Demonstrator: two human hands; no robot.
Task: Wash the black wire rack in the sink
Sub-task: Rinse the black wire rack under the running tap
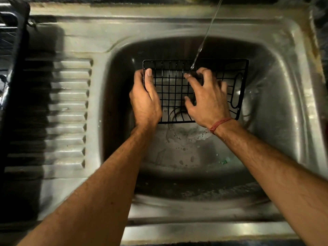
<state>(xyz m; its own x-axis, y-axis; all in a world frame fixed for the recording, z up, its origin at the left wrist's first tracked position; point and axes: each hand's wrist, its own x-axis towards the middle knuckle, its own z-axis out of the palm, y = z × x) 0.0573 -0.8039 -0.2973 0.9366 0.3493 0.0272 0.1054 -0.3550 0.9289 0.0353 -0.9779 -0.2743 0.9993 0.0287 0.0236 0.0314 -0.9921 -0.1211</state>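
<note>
The black wire rack (173,86) is held roughly level above the basin of the steel sink (276,86). My left hand (144,99) grips the rack's left edge, thumb on top of the wires and fingers wrapped under. My right hand (206,98) lies spread over the middle of the grid, its fingertips bent onto the wires. A thin stream of water (204,41) falls from above and lands on the rack by my right fingertips. An oval handle loop (237,93) shows at the rack's right end.
A ribbed steel draining board (69,110) lies left of the basin. A dark rack or tray (10,55) stands at the far left edge. Foam and a small green scrap (224,161) lie on the basin floor, and the drain (177,112) shows under the rack.
</note>
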